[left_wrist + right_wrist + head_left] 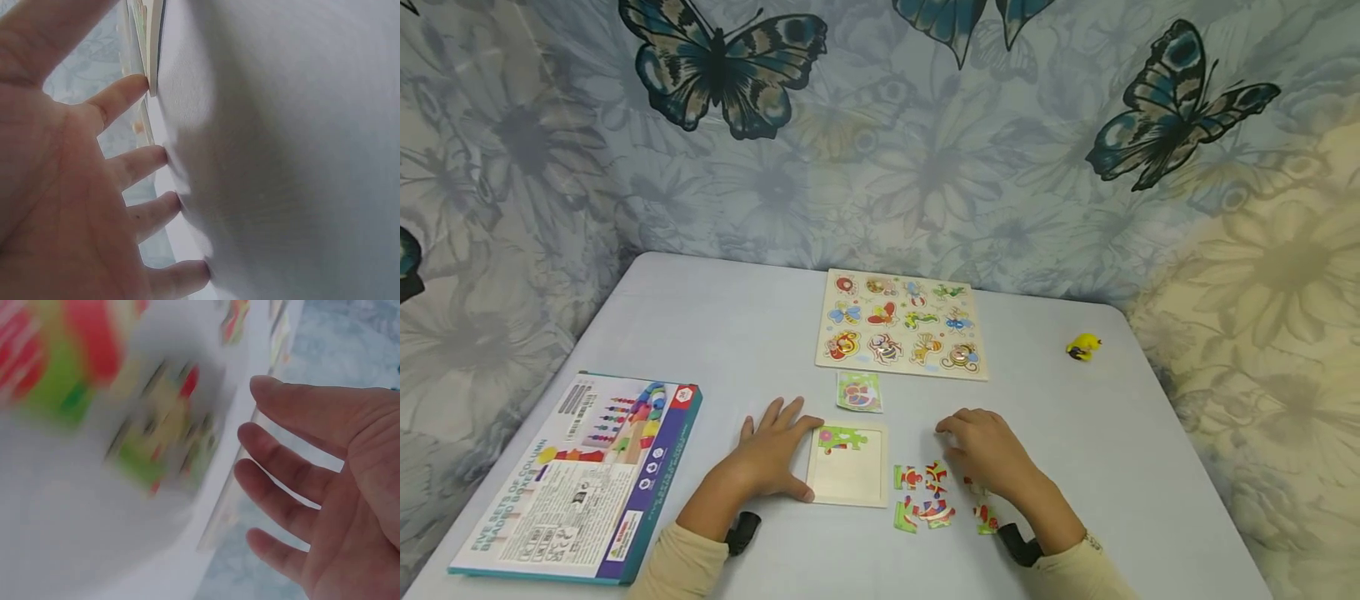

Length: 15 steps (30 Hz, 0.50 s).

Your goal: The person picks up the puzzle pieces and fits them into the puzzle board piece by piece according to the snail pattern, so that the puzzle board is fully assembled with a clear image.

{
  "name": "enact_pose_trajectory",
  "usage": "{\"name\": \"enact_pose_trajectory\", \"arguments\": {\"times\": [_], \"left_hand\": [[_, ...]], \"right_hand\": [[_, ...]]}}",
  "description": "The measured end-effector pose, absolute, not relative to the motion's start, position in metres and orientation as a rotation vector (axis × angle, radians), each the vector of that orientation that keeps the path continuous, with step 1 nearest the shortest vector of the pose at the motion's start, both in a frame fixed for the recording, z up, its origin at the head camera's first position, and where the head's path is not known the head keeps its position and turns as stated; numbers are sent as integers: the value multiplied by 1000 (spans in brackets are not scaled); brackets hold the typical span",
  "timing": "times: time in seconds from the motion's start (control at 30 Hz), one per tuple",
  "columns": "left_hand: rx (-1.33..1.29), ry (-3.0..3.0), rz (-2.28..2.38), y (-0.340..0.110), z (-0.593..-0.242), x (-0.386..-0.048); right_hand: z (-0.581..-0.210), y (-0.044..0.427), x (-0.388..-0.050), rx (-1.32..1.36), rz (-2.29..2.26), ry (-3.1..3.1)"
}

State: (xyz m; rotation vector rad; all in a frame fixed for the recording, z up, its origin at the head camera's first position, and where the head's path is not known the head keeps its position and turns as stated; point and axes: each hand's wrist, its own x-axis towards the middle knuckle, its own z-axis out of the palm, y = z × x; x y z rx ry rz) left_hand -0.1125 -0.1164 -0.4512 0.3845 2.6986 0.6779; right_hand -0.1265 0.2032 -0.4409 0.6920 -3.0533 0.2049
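A square wooden puzzle tray point(848, 485) lies on the table, with a joined strip of green puzzle pieces point(850, 437) along its top. My left hand point(767, 458) is spread at the tray's left side, thumb and index finger touching its edge; in the left wrist view the fingertips point(157, 155) rest on the tabletop. Right of the tray lie several loose red and green puzzle pieces point(937, 510). Above others point(987, 520) hovers my right hand point(992, 450), fingers loosely bent and holding nothing. Its palm and fingers point(281, 453) show in the right wrist view; the pieces there are blurred.
A small picture card point(859, 392) lies behind the tray. Farther back is a wooden board point(902, 375) of insect pictures. A large flat box point(572, 483) occupies the left side, and a yellow toy point(1084, 346) stands at the far right. Wallpapered walls border the table.
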Motion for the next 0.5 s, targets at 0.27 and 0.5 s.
{"name": "enact_pose_trajectory", "arguments": {"times": [0.27,0.5], "left_hand": [[382,2697,677,-121,-450,-112],[399,2694,664,-117,-453,-114]], "right_hand": [[-447,229,-120,621,189,-3088],[-450,239,-117,647,222,-3038]]}}
